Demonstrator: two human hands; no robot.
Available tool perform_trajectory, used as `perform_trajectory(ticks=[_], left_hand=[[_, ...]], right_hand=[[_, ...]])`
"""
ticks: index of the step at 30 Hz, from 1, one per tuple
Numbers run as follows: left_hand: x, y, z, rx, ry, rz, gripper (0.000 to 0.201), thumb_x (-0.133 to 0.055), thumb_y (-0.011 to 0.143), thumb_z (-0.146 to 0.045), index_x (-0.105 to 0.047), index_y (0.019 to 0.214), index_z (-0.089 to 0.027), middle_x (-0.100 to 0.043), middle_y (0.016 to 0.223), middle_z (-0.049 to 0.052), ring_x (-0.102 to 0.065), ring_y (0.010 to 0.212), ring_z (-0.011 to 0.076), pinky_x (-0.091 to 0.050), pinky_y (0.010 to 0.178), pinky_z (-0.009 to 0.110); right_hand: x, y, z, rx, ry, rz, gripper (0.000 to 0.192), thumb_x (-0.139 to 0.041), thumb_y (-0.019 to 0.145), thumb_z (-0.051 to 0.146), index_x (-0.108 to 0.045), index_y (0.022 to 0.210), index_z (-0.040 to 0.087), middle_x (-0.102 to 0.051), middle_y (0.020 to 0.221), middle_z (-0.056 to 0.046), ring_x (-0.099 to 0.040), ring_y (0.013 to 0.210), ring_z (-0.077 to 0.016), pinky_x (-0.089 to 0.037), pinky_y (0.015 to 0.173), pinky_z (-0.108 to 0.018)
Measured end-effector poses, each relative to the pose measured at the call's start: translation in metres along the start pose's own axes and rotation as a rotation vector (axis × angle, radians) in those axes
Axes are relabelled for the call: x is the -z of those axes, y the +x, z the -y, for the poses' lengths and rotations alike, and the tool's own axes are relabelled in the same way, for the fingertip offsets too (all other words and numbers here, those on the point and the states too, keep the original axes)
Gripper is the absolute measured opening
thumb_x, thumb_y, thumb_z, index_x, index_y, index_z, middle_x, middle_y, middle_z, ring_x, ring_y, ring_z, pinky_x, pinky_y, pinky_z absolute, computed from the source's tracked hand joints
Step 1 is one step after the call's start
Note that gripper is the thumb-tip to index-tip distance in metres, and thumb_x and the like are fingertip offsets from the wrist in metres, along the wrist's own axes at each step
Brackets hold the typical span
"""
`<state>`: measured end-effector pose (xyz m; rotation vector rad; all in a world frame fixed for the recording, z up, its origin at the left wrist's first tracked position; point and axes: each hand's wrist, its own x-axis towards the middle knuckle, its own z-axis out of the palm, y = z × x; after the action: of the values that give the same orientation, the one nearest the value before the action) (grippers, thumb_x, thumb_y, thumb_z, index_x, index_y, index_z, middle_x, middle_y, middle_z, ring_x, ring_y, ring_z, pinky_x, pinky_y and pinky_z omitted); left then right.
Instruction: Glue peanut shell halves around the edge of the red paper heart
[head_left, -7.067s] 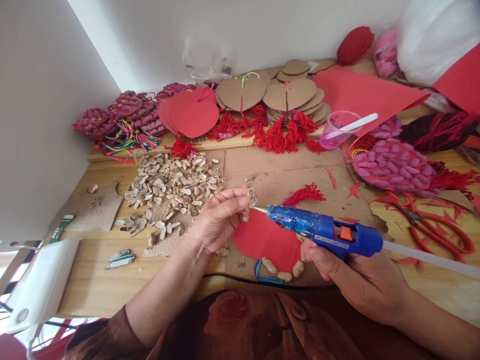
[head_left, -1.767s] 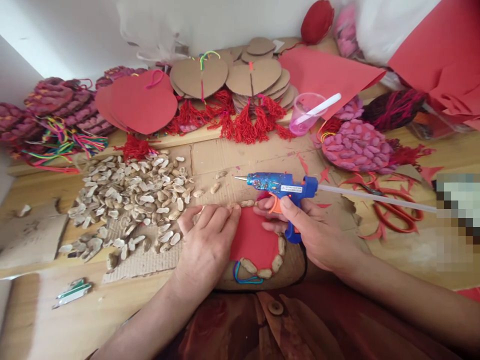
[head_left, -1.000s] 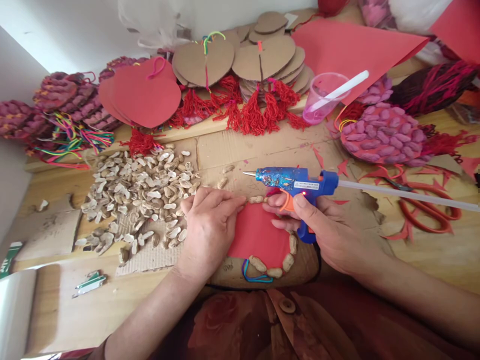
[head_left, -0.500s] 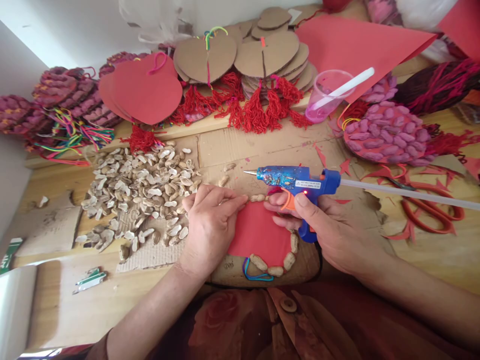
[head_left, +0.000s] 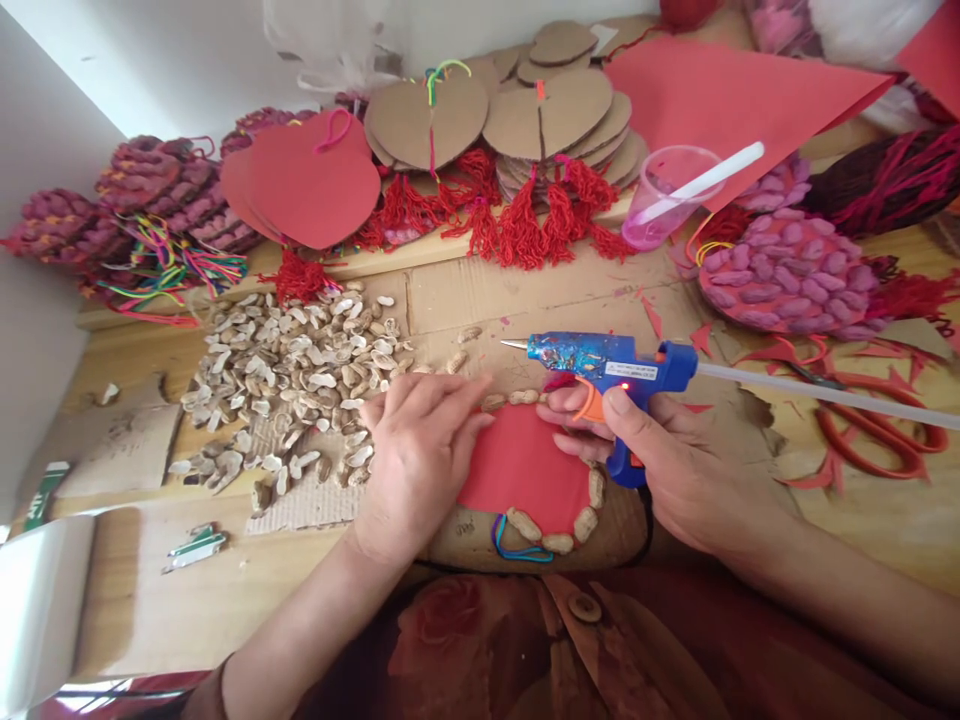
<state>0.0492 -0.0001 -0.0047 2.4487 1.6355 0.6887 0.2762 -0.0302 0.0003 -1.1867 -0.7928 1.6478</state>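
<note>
Red paper heart, peanut-edged, under flat left hand; right hand grasping glue gun.

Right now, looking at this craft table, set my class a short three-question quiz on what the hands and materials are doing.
1. True or false: the right hand holds the blue glue gun with its nozzle pointing toward the person's left.
2. Multiple choice: the left hand rests on A) the red scissors, B) the left edge of the red heart, C) the pink cup.
3. Fill in: the shells already stuck along the heart's rim are ______ shells, like those in the loose pile.

Key: 1 true; 2 B; 3 peanut.
</note>
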Motion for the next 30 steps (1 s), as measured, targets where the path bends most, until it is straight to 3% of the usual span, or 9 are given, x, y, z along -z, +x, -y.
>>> perform_trajectory(ticks=[6, 19, 26, 30], left_hand=[[0.005, 0.003, 0.007, 0.144, -0.171, 0.057, 0.014, -0.067, 0.095, -0.022, -0.079, 0.101, -0.028, -0.075, 0.099, 0.003, -0.064, 0.1, 0.0241, -0.046, 0.091, 0.044], [-0.006, 0.012, -0.001, 0.116, -0.141, 0.13, 0.015, -0.07, 0.092, -0.02, -0.079, 0.1, -0.028, -0.073, 0.1, 0.003, -0.058, 0.099, 0.0253, -0.045, 0.092, 0.046], [-0.007, 0.011, -0.001, 0.105, -0.117, 0.129, 0.013, -0.069, 0.093, -0.019, -0.078, 0.098, -0.027, -0.073, 0.1, 0.004, -0.058, 0.1, 0.0264, -0.042, 0.092, 0.048], [-0.008, 0.011, -0.001, 0.095, -0.112, 0.114, 0.014, -0.07, 0.092, -0.018, -0.078, 0.097, -0.027, -0.073, 0.099, 0.004, -0.058, 0.1, 0.0262, -0.041, 0.092, 0.048]], right_hand=[[-0.001, 0.0, 0.0, -0.001, -0.012, -0.014, 0.025, -0.066, 0.096, 0.051, -0.078, 0.1, 0.029, -0.076, 0.116, -0.005, -0.073, 0.116, -0.0257, -0.066, 0.093, -0.039], [-0.002, -0.002, 0.001, -0.015, -0.07, 0.018, 0.03, -0.067, 0.095, 0.054, -0.076, 0.109, 0.029, -0.075, 0.125, -0.004, -0.069, 0.124, -0.0257, -0.061, 0.103, -0.042], [-0.002, -0.003, 0.001, -0.009, -0.087, 0.006, 0.031, -0.068, 0.094, 0.055, -0.076, 0.11, 0.029, -0.075, 0.128, -0.004, -0.066, 0.128, -0.0276, -0.058, 0.108, -0.047], [-0.002, -0.004, 0.002, -0.01, -0.099, 0.015, 0.031, -0.067, 0.095, 0.055, -0.077, 0.11, 0.03, -0.075, 0.128, -0.004, -0.067, 0.127, -0.0256, -0.058, 0.107, -0.043]])
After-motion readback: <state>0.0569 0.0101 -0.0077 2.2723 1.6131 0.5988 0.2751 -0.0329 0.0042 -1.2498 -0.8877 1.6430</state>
